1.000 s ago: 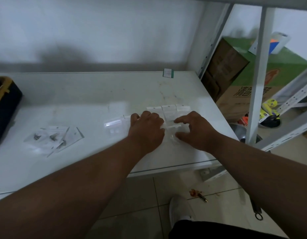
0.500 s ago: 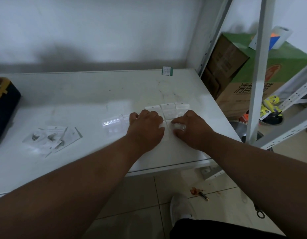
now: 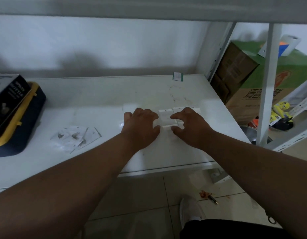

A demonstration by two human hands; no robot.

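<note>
On the table [image 3: 149, 94] lie small, clear, flat bags [image 3: 164, 115].

Sm. clear zip bags [image 3: 165, 116]; flat, side by side on wht table [image 3: 97, 104].

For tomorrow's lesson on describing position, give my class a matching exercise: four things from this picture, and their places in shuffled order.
1 green-edged tag
2 yellow-trimmed case
3 white shoe
4 small clear bags

A between left hand and right hand
B on the floor tiles
C back edge of the table
D left end of the table

Pairs: 1-C, 2-D, 3-B, 4-A
</note>
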